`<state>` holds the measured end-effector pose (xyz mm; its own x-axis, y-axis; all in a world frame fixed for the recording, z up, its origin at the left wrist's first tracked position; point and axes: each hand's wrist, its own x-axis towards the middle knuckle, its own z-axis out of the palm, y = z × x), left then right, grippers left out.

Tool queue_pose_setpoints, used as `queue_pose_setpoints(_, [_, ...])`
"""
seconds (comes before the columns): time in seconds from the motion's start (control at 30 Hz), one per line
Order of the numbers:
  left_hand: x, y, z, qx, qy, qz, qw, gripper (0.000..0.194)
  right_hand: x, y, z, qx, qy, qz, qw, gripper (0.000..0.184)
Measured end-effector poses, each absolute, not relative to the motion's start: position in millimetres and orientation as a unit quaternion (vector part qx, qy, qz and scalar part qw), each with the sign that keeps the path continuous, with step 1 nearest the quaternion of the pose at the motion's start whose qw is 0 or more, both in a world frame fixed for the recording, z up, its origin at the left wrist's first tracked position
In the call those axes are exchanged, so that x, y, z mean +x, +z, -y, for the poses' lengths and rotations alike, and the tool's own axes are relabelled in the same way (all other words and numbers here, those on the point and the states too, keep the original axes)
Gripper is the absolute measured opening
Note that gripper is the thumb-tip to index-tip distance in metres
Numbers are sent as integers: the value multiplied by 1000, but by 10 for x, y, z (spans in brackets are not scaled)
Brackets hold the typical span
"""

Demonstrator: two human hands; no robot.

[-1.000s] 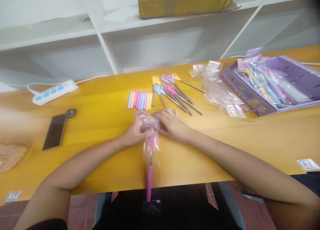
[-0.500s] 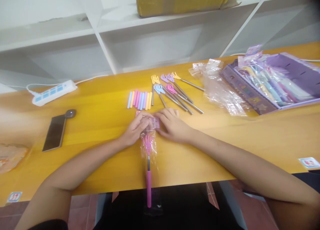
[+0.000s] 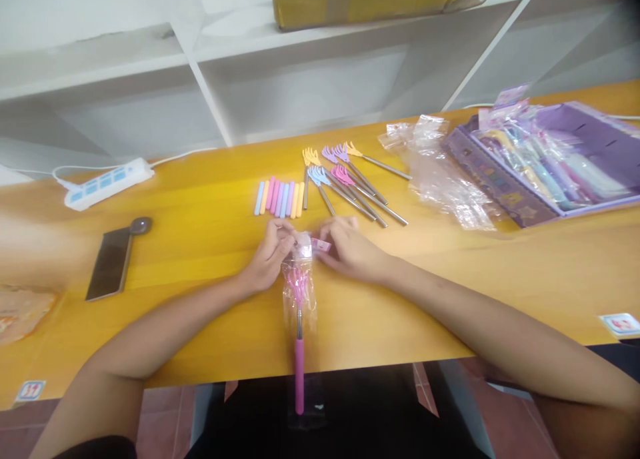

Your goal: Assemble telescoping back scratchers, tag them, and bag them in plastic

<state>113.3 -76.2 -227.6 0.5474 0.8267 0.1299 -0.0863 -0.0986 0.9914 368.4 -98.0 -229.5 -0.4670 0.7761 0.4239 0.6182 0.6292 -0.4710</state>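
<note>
"Across the wooden table (image 3: pixel 225 339), what sits where?"

"At the far right, the purple box (image 3: pixel 500 179) holds wrapped sticks (image 3: pixel 547 162). Just beside it is a heap of loose bags (image 3: pixel 450 186), perhaps kept on that side for easy reach. Metal rods (image 3: pixel 365 199) with claw ends fan out beyond the hands, probably to leave the near space free."

"And the pink back scratcher (image 3: pixel 299 376)?"

"It lies lengthwise inside a clear wrapper (image 3: pixel 311 306), claw towards the hands, handle reaching past the table's near edge. That seems to bring the wrapper's top between the 2 hands."

"How do they hold it?"

"The left hand (image 3: pixel 270 259) is curled, thumb and fingertips closed on the wrapper's top. The right hand (image 3: pixel 353 249) is half curled, fingertips by a small printed card (image 3: pixel 321 245); I cannot tell whether it grips. The smallest sticks, coloured tubes (image 3: pixel 279 198), lie side by side in 1 row, likely for neat picking."

"What differs from 0.5 seconds ago?"

"The left fingers sit further left, uncovering more of the wrapper's top. The right fingers are bent more, and the card pokes out nearer them. The scratcher lies almost where it was."
</note>
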Motion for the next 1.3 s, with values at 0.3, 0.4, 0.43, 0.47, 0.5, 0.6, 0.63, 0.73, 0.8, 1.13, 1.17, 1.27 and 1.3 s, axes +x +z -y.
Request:
queue_pose_setpoints(0.3, [1144, -2240, 780, 633, 360, -330, 601, 40, 3743, -2244, 1019, -346, 63, 783, 513, 25])
queue_pose_setpoints(0.4, [1151, -2191, 771, 654, 348, -321, 590, 42, 3701, -2210, 1058, -279, 66, 831, 476, 17])
queue_pose_setpoints(0.43, [1151, -2173, 769, 665, 343, -317, 583, 42, 3684, -2204, 1066, -273, 64, 844, 457, 15])
queue_pose_setpoints(0.47, [1150, -2158, 768, 676, 335, -312, 578, 41, 3670, -2202, 1069, -272, 58, 851, 445, 14])
queue_pose_setpoints(0.5, [1148, -2147, 768, 685, 325, -305, 576, 39, 3661, -2202, 1068, -273, 51, 852, 443, 14])
queue_pose_setpoints(0.6, [1144, -2156, 779, 700, 284, -275, 595, 35, 3671, -2210, 1045, -307, 55, 833, 458, 15])
queue_pose_setpoints(0.63, [1146, -2174, 786, 701, 274, -265, 602, 34, 3684, -2213, 1034, -327, 65, 821, 462, 14])
queue_pose_setpoints(0.73, [1162, -2254, 812, 717, 268, -222, 605, 34, 3726, -2214, 1013, -385, 99, 787, 471, 12])
queue_pose_setpoints(0.8, [1175, -2311, 826, 731, 286, -186, 591, 39, 3741, -2211, 1009, -405, 103, 773, 478, 12])
queue_pose_setpoints(1.13, [1138, -2193, 819, 779, 264, -229, 521, 50, 3729, -2222, 991, -405, 142, 727, 536, 12])
queue_pose_setpoints(1.17, [1134, -2183, 814, 768, 265, -233, 534, 51, 3740, -2215, 991, -403, 139, 726, 539, 11])
queue_pose_setpoints(1.27, [1115, -2207, 775, 714, 276, -220, 605, 59, 3765, -2176, 1002, -373, 107, 745, 542, 11])
queue_pose_setpoints(1.3, [1108, -2224, 751, 691, 282, -206, 633, 61, 3769, -2162, 1007, -359, 94, 756, 539, 12])
